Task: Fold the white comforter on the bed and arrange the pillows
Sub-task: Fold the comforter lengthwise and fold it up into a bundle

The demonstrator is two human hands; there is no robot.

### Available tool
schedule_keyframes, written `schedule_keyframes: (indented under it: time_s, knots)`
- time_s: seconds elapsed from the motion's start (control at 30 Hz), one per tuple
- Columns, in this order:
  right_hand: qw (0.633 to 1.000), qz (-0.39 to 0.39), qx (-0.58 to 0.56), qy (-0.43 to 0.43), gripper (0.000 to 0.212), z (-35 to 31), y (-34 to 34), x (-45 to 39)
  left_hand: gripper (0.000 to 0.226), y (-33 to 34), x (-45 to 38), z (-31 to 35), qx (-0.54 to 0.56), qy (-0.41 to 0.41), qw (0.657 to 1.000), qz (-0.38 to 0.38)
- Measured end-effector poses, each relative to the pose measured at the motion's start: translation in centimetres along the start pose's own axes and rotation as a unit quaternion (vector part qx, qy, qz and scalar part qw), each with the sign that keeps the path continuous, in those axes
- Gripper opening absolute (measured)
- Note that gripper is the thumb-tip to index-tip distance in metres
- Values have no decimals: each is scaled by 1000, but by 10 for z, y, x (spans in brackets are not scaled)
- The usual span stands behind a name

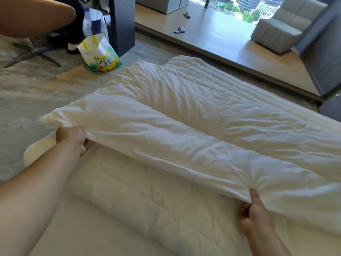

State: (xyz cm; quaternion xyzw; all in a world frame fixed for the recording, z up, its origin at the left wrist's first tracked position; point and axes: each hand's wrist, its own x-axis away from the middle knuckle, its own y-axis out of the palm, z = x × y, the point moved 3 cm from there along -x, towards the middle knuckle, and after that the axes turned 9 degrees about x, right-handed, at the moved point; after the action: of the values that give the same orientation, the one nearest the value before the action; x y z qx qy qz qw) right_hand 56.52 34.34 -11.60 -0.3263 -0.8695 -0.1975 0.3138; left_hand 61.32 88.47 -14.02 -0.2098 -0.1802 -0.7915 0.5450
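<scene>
Head view: both hands pinch the near folded edge of the wrinkled white fabric comforter (pixel 184 115) lying across the bed, left hand (pixel 71 139) near its corner, right hand (pixel 253 213) farther along.

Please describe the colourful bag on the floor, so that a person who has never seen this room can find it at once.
Start at the bed with the white comforter and look past its far left corner to the carpet. The bag stands there, beside a dark pillar. Unlike the plain white and blue bag behind it, it has yellow handles and cartoon pandas.
</scene>
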Motion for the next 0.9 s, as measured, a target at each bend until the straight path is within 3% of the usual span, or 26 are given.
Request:
schedule_keyframes:
  time_s: [0.03,0.07,0.17,0.23,0.33,0.47,0.53,0.6,0.7,0.9]
  knots:
    - [999,17,50,-5,25,9,-6,2,52,0,5,-3,-13,-9,1000,14]
    - [994,22,103,-10,26,21,-14,2,57,1,13,-5,-47,-12,998,34]
    - [978,-2,208,20,24,46,-36,2,73,14,61,-11,-297,70,949,78]
    - [975,-14,215,59,23,44,-44,-4,78,38,113,-21,-417,202,886,12]
    - [983,-25,171,65,21,22,-55,-15,70,84,189,-62,-509,365,763,-158]
    - [995,6,79,54,12,-25,-105,-38,61,135,276,-139,-588,382,625,-343]
    - [996,37,70,30,10,-57,-137,-57,59,147,308,-179,-625,394,549,-390]
    - [995,69,79,2,12,-91,-168,-80,61,146,321,-212,-665,387,497,-402]
    - [993,78,83,-17,14,-133,-205,-119,64,136,312,-239,-705,367,470,-384]
    - [998,61,29,8,16,-173,-226,-163,65,136,304,-248,-719,365,459,-372]
